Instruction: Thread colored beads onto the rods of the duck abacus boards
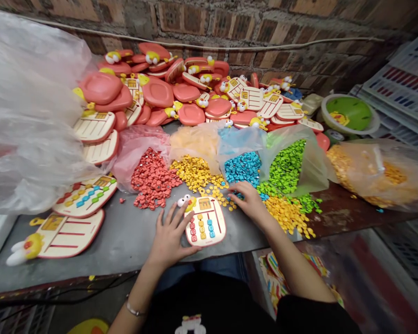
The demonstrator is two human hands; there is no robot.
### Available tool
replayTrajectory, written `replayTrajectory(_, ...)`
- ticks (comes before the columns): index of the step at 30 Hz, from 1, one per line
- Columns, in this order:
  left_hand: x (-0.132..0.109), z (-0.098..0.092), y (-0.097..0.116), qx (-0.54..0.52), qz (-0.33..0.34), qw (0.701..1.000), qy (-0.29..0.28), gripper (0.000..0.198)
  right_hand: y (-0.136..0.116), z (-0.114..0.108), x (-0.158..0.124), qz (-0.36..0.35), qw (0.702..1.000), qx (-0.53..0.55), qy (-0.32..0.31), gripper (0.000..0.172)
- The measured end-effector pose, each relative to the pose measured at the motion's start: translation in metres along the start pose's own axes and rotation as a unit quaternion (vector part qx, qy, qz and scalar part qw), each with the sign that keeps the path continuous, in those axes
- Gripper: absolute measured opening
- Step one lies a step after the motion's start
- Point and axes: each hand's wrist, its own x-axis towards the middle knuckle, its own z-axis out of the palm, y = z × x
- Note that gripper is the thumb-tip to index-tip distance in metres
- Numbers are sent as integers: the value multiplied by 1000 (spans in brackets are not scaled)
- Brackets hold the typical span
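Note:
A cream toy board with a red rim and a googly-eyed yellow duck head lies flat before me. Red, yellow and blue beads fill three of its slots; the slot on the right is bare. My left hand rests spread over the board's left side, index finger near the red beads and thumb at the lower edge. Just right of the board, my right hand has thumb and index finger drawn close together beside loose yellow beads. What is between those fingertips is too small to make out.
Bags spill red beads, yellow beads, blue beads and green beads. More yellow pieces lie right. Toy boards pile against the brick wall; two others lie left. A green bowl stands back right.

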Motion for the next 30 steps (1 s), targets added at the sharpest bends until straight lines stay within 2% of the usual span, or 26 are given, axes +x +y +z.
replayTrajectory(2, 0, 0, 0, -1, -3, 1000, -4, 85, 12, 1, 0, 1, 993, -113, 25, 7)
replayTrajectory(5, 0, 0, 1, -2, -5, 1000, -5, 86, 20, 10, -1, -5, 984, -174, 24, 12)
replayTrajectory(7, 0, 0, 1, -3, -4, 1000, -4, 87, 18, 16, -2, -8, 987, -158, 35, 16)
replayTrajectory(10, 0, 0, 1, -2, -2, 1000, -3, 87, 7, 20, -1, -17, 997, -64, 47, 20)
replayTrajectory(13, 0, 1, 0, 0, -2, 1000, -1, 87, -9, 24, 4, -45, 998, 40, 31, 17)
replayTrajectory(15, 0, 1, 0, 1, -2, 1000, -2, 86, -17, 29, 8, -62, 996, 67, 16, 16)
replayTrajectory(20, 0, -1, 1, -9, -5, 1000, 0, 85, -23, 44, 8, -87, 996, 24, -2, 14)
replayTrajectory(25, 0, -1, 1, -9, -7, 1000, 3, 86, -24, 43, -5, -116, 993, -16, -21, 18)
replayTrajectory(30, 0, 0, 0, -3, -1, 1000, 0, 86, -31, 45, -18, -69, 997, 40, -20, 12)
